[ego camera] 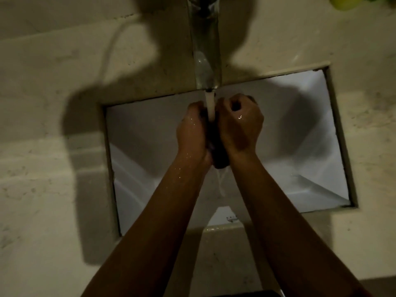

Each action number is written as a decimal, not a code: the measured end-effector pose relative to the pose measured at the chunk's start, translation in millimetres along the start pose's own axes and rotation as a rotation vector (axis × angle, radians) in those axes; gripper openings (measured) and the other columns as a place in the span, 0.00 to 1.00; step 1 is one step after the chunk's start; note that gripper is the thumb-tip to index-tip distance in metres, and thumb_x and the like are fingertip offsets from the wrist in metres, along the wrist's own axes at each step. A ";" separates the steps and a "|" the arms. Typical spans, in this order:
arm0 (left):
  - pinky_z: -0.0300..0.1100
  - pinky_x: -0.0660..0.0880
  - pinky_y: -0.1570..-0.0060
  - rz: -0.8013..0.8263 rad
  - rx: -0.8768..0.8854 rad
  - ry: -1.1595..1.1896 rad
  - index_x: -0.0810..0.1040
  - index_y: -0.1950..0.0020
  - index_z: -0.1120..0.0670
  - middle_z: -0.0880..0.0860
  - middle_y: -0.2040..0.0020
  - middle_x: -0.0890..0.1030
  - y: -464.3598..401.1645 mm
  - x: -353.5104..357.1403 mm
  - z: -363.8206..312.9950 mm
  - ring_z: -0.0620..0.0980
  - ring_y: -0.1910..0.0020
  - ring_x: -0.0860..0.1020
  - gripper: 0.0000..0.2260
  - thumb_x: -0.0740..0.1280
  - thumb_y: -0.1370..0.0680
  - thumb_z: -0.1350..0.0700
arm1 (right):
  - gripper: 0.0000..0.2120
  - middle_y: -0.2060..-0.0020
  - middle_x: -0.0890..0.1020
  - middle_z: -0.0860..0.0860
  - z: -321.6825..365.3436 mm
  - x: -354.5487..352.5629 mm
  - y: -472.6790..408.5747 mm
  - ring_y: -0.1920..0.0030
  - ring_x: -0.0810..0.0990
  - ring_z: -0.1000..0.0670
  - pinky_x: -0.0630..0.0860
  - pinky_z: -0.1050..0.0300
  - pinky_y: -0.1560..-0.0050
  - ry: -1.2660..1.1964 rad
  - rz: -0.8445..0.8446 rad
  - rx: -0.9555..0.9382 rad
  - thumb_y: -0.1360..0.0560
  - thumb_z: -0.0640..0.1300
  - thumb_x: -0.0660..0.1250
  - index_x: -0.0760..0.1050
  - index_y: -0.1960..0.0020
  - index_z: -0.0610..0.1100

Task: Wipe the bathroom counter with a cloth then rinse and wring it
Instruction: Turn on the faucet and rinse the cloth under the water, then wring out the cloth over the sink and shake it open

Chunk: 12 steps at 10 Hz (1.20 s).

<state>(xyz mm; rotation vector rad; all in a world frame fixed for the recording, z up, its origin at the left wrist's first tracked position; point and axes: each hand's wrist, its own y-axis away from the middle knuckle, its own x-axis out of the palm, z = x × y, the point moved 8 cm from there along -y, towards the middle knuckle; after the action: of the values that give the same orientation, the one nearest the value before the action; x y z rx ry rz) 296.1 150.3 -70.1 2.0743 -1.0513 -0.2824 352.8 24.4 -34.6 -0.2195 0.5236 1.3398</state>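
**Cloth under running tap, both hands gripping**

Obs. 1: Both hands are held together over the white rectangular sink basin [300, 129], directly beneath the spout of the flat, rectangular metal faucet [206, 61]. The left hand [194, 129] is curled, fingers wrapped inward around a dark wet cloth [219, 155]. The right hand [239, 123] is also curled into a fist around the same cloth. The two hands sit side by side, touching or very nearly so, with the cloth bunched between the palms.

Obs. 2: Only a dark wad of cloth shows, in the gap between the hands and at the heels of the palms, where it protrudes toward the wrists. Its colour cannot be told beyond dark; lighting is dim.

Obs. 3: A stream of water [210, 106] falls from the faucet tip onto the cloth between the hands. A thinner trickle [221, 181] runs off the bottom of the cloth into the basin. Droplets glint on both hands and on the left forearm.

Obs. 4: The basin is set into a beige mottled stone desk [53, 168]. A yellow-green object [345, 2], cropped by the frame edge, sits at the far right corner; identity unclear.
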 end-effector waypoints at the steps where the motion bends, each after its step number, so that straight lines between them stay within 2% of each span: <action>1: 0.45 0.80 0.52 -0.074 -0.058 0.085 0.79 0.45 0.53 0.50 0.53 0.82 0.9 -17.4 -5.1 0.51 0.48 0.83 0.13 0.61 0.15 0.46 | 0.09 0.65 0.78 0.49 -15.3 -18.2 -1.1 0.64 0.75 0.53 0.69 0.64 0.64 0.149 0.083 0.016 0.25 0.47 0.66 0.75 0.60 0.43; 2: 0.35 0.77 0.73 -0.089 -0.070 0.162 0.78 0.53 0.55 0.49 0.65 0.78 3.8 -24.7 -12.5 0.45 0.69 0.83 0.15 0.58 0.14 0.48 | 0.07 0.59 0.81 0.56 -23.3 -32.8 5.7 0.59 0.78 0.62 0.72 0.70 0.58 0.116 0.226 0.082 0.22 0.49 0.67 0.79 0.48 0.46; 3: 0.39 0.82 0.63 -0.058 -0.079 0.125 0.79 0.54 0.54 0.53 0.60 0.84 -0.1 -23.6 -15.2 0.46 0.68 0.83 0.14 0.65 0.18 0.44 | 0.18 0.49 0.83 0.58 2.7 -41.8 6.7 0.50 0.82 0.60 0.79 0.57 0.46 -0.079 0.284 0.103 0.22 0.59 0.64 0.76 0.36 0.53; 4: 0.55 0.80 0.38 0.009 0.054 -0.112 0.83 0.42 0.53 0.57 0.41 0.85 -5.2 -8.6 -23.8 0.57 0.43 0.84 0.19 0.67 0.25 0.42 | 0.26 0.43 0.83 0.53 65.1 -55.8 1.5 0.48 0.85 0.52 0.81 0.54 0.52 -0.268 0.256 -0.014 0.23 0.63 0.62 0.70 0.29 0.54; 5: 0.55 0.79 0.37 0.046 0.007 -0.187 0.86 0.45 0.54 0.55 0.50 0.87 9.0 12.9 -22.8 0.56 0.47 0.84 0.10 0.68 0.19 0.51 | 0.27 0.43 0.83 0.49 125.5 -61.4 -7.2 0.54 0.85 0.49 0.78 0.61 0.60 -0.373 0.257 -0.116 0.22 0.63 0.62 0.67 0.27 0.52; 6: 0.48 0.83 0.48 0.057 -0.041 -0.184 0.85 0.53 0.56 0.51 0.61 0.87 13.4 20.1 -14.9 0.53 0.57 0.85 0.08 0.71 0.19 0.53 | 0.16 0.58 0.84 0.51 158.2 -59.1 -21.5 0.63 0.82 0.55 0.75 0.59 0.62 -0.269 0.212 -0.191 0.18 0.58 0.59 0.74 0.39 0.49; 7: 0.47 0.80 0.48 0.047 -0.055 -0.215 0.84 0.57 0.55 0.51 0.59 0.87 15.2 22.3 -14.8 0.54 0.55 0.85 0.10 0.72 0.22 0.49 | 0.15 0.68 0.77 0.54 163.8 -53.7 -32.1 0.64 0.77 0.53 0.73 0.51 0.60 -0.201 0.201 -0.208 0.17 0.55 0.60 0.73 0.59 0.51; 8: 0.54 0.81 0.42 0.027 -0.029 -0.177 0.85 0.55 0.54 0.50 0.61 0.88 22.1 23.1 -25.9 0.57 0.53 0.85 0.11 0.65 0.17 0.55 | 0.19 0.69 0.75 0.55 161.1 -50.4 -34.7 0.65 0.73 0.53 0.69 0.53 0.60 -0.220 0.242 -0.178 0.16 0.49 0.59 0.72 0.65 0.52; 9: 0.56 0.84 0.50 -0.017 -0.047 -0.114 0.82 0.57 0.58 0.56 0.59 0.86 29.2 14.4 -37.6 0.61 0.55 0.85 0.13 0.64 0.18 0.54 | 0.20 0.71 0.72 0.56 160.6 -51.2 -32.6 0.66 0.71 0.54 0.66 0.56 0.61 -0.264 0.246 -0.135 0.16 0.49 0.59 0.71 0.67 0.52; 10: 0.45 0.81 0.69 -0.077 -0.047 -0.048 0.80 0.62 0.59 0.54 0.68 0.82 35.8 -2.5 -48.1 0.52 0.72 0.81 0.14 0.69 0.21 0.52 | 0.19 0.70 0.72 0.54 148.0 -51.5 -26.3 0.68 0.69 0.55 0.65 0.57 0.65 -0.273 0.263 -0.060 0.16 0.50 0.59 0.71 0.65 0.51; 11: 0.49 0.82 0.58 -0.078 -0.038 0.014 0.84 0.64 0.55 0.54 0.66 0.85 41.1 -14.7 -58.4 0.52 0.70 0.80 0.16 0.72 0.23 0.45 | 0.15 0.71 0.72 0.56 129.3 -49.9 -18.3 0.72 0.68 0.58 0.64 0.63 0.71 -0.376 0.340 0.035 0.16 0.50 0.60 0.74 0.61 0.51; 12: 0.38 0.74 0.69 -0.056 0.068 0.021 0.84 0.71 0.52 0.51 0.72 0.82 51.6 -19.6 -77.2 0.46 0.78 0.76 0.21 0.68 0.18 0.51 | 0.14 0.73 0.72 0.57 124.8 -50.8 -18.0 0.74 0.68 0.57 0.64 0.62 0.72 -0.429 0.364 0.060 0.16 0.51 0.61 0.75 0.59 0.50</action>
<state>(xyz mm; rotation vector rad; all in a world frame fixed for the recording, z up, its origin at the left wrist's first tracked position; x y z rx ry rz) 292.2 188.7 16.6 2.1654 -1.0042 -0.2560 392.5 31.5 95.3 0.2230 0.2442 1.6653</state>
